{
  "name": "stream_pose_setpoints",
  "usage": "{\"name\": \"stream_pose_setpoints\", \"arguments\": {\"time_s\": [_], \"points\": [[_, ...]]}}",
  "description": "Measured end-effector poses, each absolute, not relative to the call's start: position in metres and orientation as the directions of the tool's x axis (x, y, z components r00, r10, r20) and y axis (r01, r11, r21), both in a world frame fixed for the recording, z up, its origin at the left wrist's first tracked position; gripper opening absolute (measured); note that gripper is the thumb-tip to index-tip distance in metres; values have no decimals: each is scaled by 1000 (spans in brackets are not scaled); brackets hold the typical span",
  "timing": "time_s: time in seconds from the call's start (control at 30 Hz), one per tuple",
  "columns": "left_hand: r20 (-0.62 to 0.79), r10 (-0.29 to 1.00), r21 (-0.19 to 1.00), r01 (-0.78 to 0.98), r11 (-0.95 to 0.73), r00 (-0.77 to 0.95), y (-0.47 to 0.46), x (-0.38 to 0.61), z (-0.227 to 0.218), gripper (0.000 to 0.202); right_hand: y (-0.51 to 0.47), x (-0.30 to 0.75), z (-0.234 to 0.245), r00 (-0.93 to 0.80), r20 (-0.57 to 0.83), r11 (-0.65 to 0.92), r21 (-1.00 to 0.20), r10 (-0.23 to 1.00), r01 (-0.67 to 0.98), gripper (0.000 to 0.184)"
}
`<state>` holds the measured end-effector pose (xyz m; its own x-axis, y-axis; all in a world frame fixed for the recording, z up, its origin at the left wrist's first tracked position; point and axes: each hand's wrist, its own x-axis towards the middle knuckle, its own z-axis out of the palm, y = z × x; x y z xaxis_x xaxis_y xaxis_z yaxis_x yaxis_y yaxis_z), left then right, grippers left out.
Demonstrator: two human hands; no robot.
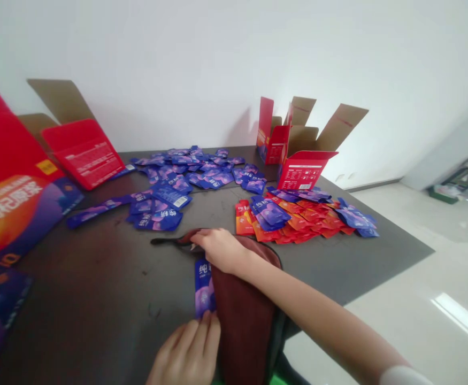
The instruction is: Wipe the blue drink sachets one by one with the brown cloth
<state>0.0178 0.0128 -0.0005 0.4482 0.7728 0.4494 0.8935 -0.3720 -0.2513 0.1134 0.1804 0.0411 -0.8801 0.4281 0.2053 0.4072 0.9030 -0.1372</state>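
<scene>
A blue sachet (202,287) lies on the dark table (97,299), half under a dark red cloth (244,315). My left hand (188,353) pinches the sachet's near end at the table's front edge. My right hand (217,247) reaches across from the right, fingers closed on the far edge of the cloth and pressing it down over the sachet. The cloth hangs off the table's near edge toward me.
Several blue sachets (185,179) are spread across the far middle. A red and blue sachet pile (301,216) lies at the right. Open red cartons stand at back right (298,147) and back left (81,149). A large red and purple box (9,208) fills the left.
</scene>
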Motion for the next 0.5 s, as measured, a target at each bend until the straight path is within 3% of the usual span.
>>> {"name": "stream_pose_setpoints", "arguments": {"time_s": [0.13, 0.27, 0.37, 0.5], "points": [[459, 783, -268, 906, -328, 419, 9, 21, -2, 43, 141, 144, 62, -854, 329, 907, -266, 403, 326, 35], [473, 786, -277, 914, -295, 397, 10, 25, -1, 41, 107, 158, 46, -945, 193, 949, -226, 264, 219, 18], [480, 764, -298, 899, -320, 431, 11, 26, -1, 38, 108, 155, 29, -955, 161, 955, -203, 249, 215, 21], [534, 740, -243, 912, -330, 409, 11, 23, -5, 34, 123, 146, 21, -969, 159, 959, -242, 189, 147, 26]]}}
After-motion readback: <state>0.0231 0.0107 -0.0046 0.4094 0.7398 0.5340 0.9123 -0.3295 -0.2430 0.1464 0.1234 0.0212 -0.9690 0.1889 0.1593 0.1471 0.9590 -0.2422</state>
